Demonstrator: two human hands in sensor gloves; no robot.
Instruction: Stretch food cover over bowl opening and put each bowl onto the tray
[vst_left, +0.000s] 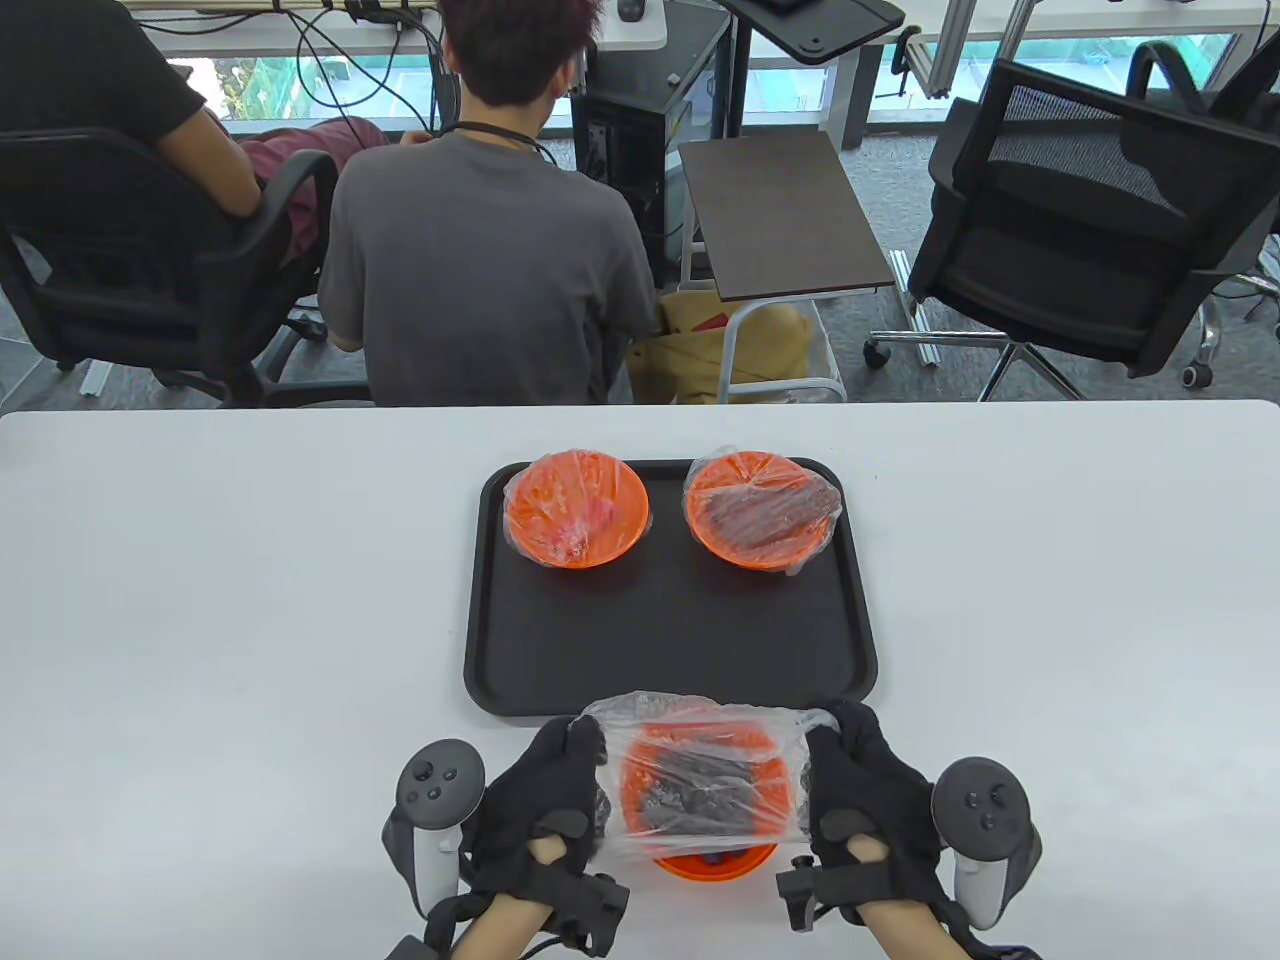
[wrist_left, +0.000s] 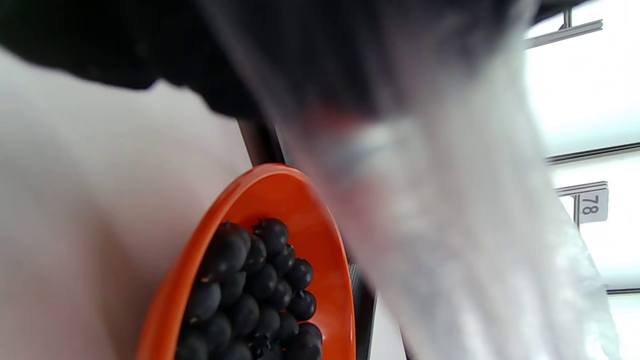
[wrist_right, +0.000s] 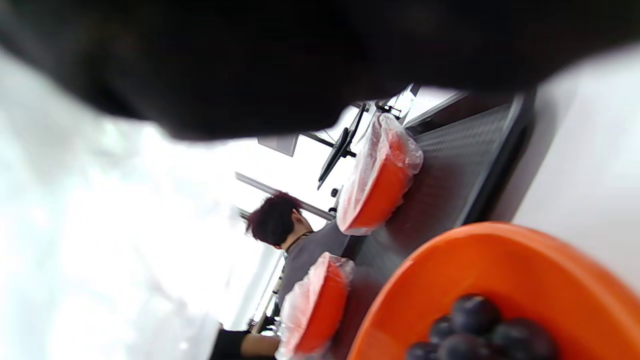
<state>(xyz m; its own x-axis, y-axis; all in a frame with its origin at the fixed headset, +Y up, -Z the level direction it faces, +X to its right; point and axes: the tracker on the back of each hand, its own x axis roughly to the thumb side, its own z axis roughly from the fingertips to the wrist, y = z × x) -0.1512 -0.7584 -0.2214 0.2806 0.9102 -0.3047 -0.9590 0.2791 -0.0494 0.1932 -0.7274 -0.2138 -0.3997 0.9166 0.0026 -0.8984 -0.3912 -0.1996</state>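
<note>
An orange bowl (vst_left: 712, 862) of dark berries (wrist_left: 255, 290) stands on the white table near the front edge, just in front of the black tray (vst_left: 670, 640). A clear plastic food cover (vst_left: 700, 780) is stretched above the bowl between my two hands. My left hand (vst_left: 560, 790) grips its left edge and my right hand (vst_left: 850, 780) grips its right edge. The bowl (wrist_right: 505, 280) lies open below the cover in both wrist views. Two covered orange bowls sit at the tray's far side, one left (vst_left: 577, 508), one right (vst_left: 762, 510).
Beyond the table's far edge a person sits with their back to me (vst_left: 490, 250), another person sits at the far left, and an office chair (vst_left: 1090, 230) stands at the right. The tray's near half (vst_left: 670, 660) is bare black surface.
</note>
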